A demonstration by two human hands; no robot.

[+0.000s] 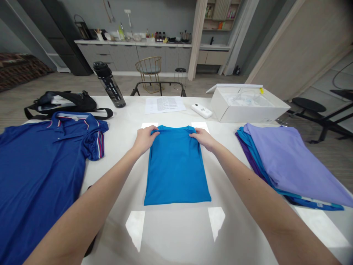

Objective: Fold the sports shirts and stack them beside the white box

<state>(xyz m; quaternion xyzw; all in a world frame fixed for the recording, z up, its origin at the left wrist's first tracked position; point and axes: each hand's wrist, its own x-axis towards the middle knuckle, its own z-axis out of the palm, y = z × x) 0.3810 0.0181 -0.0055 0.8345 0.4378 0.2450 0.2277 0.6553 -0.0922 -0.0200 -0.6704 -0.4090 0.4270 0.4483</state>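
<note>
A bright blue shirt (176, 169) lies folded into a narrow panel on the white table in front of me. My left hand (145, 140) pinches its far left corner between thumb and fingers. At the far right corner, my right hand (203, 138) grips the cloth in the same way. The far edge between my hands is slightly wrinkled, while the near edge lies flat and straight. To the left, a dark blue polo shirt (46, 165) with striped sleeve trim is spread out. On the right sits a stack of garments with a lavender one (292, 162) on top.
Along the table's far side are a black bag (63, 103), a dark water bottle (110, 86), a printed paper sheet (165, 104), a white handheld device (202, 110) and an open white box (248, 112). Beyond stand a wire-back chair (149, 68) and a kitchen counter (132, 43).
</note>
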